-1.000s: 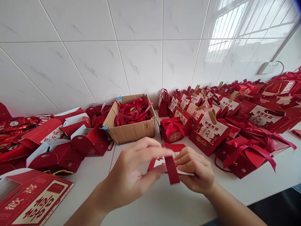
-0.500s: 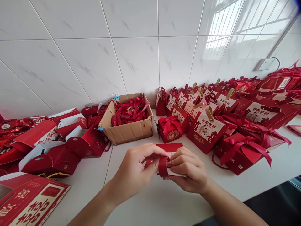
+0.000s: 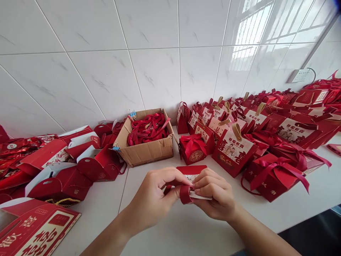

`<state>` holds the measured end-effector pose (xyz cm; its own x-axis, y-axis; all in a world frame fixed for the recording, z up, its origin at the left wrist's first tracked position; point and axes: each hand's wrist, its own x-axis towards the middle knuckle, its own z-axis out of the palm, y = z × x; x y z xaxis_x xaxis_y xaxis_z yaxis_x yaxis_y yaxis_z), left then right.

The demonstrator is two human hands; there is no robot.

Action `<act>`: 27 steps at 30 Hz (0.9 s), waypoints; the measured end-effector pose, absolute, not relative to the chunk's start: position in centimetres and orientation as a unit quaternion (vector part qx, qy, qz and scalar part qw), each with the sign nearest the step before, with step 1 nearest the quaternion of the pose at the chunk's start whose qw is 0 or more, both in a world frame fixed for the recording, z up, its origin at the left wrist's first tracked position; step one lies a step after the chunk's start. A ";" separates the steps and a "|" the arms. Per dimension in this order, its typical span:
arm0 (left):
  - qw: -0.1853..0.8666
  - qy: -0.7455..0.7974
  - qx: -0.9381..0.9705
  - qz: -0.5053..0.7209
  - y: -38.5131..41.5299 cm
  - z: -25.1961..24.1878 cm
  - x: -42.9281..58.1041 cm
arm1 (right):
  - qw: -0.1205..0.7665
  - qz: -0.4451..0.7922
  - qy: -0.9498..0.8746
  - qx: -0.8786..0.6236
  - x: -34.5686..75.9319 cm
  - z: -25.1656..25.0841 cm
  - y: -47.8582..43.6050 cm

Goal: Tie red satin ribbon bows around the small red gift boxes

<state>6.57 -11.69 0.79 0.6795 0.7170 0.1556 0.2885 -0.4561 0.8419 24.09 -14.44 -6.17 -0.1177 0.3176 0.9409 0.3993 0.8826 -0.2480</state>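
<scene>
Between my hands is a small red gift box [image 3: 190, 170] with a white printed panel, partly hidden by my fingers. A dark red strap [image 3: 185, 195] forms a loop at its top edge, on the side towards me. My left hand [image 3: 160, 193] is closed, its thumb and forefinger pinching the strap from the left. My right hand [image 3: 214, 192] is closed on the box's top edge, with the white edge showing under its fingers. Behind them stands a finished-looking red box with a ribbon bow [image 3: 193, 149].
A cardboard box [image 3: 146, 156] full of red ribbons stands against the tiled wall. To the left lie several opened red boxes [image 3: 103, 163] and a larger printed box [image 3: 34, 227]. Rows of red gift boxes [image 3: 234, 153] fill the right. A power strip [image 3: 301, 75] hangs on the wall.
The strap loop sits slightly lower and looks rounder, while both hands keep their hold. The whole view has tilted up a little, so things appear slightly lower.
</scene>
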 end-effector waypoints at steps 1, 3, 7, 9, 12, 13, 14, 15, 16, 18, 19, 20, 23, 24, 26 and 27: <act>0.419 0.309 0.815 0.257 -11.7 0.8 6.6 | 0.621 -0.032 -0.746 -0.240 24.1 -6.2 -14.4; 0.416 0.305 0.817 0.256 -11.7 0.7 6.6 | 0.624 -0.031 -0.743 -0.239 24.1 -6.2 -14.4; 0.407 0.286 0.829 0.257 -11.9 0.8 6.4 | 0.630 -0.029 -0.738 -0.239 24.0 -6.1 -14.5; 0.410 0.269 0.834 0.254 -12.0 1.0 6.2 | 0.632 -0.033 -0.736 -0.240 24.1 -6.1 -14.5; 0.420 0.239 0.843 0.239 -12.0 1.6 5.9 | 0.630 -0.040 -0.739 -0.237 24.2 -6.2 -14.5; 0.419 0.229 0.848 0.232 -12.1 1.8 5.8 | 0.628 -0.042 -0.740 -0.236 24.2 -6.2 -14.5; 0.415 0.220 0.853 0.226 -12.0 2.0 5.7 | 0.628 -0.045 -0.741 -0.236 24.2 -6.2 -14.5; 0.410 0.212 0.859 0.219 -12.0 2.1 5.7 | 0.628 -0.049 -0.740 -0.235 24.2 -6.3 -14.5; 0.406 0.206 0.865 0.212 -12.0 2.2 5.6 | 0.628 -0.053 -0.740 -0.235 24.2 -6.3 -14.5; 0.402 0.198 0.870 0.207 -11.8 2.1 5.6 | 0.627 -0.066 -0.737 -0.242 24.2 -6.3 -14.5; 0.400 0.196 0.870 0.210 -11.6 1.9 5.7 | 0.625 -0.075 -0.736 -0.251 24.2 -6.4 -14.5; 0.396 0.198 0.870 0.217 -11.5 1.6 5.7 | 0.621 -0.085 -0.734 -0.261 24.1 -6.4 -14.5; 0.374 0.215 0.868 0.245 -11.0 0.8 5.9 | 0.616 -0.094 -0.725 -0.294 24.1 -6.5 -14.4; 0.365 0.221 0.869 0.251 -10.9 0.5 6.0 | 0.616 -0.089 -0.722 -0.302 24.1 -6.5 -14.4; 0.355 0.227 0.868 0.262 -10.7 0.2 6.1 | 0.618 -0.075 -0.714 -0.319 24.1 -6.5 -14.4; 0.353 0.227 0.868 0.265 -10.7 0.2 6.1 | 0.619 -0.068 -0.711 -0.327 24.1 -6.6 -14.4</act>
<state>6.07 -10.69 0.16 0.7560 0.5814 0.3007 0.2072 -0.6483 0.7326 24.13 -14.43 -6.55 -0.0198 0.3808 0.9244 0.5483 0.7773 -0.3085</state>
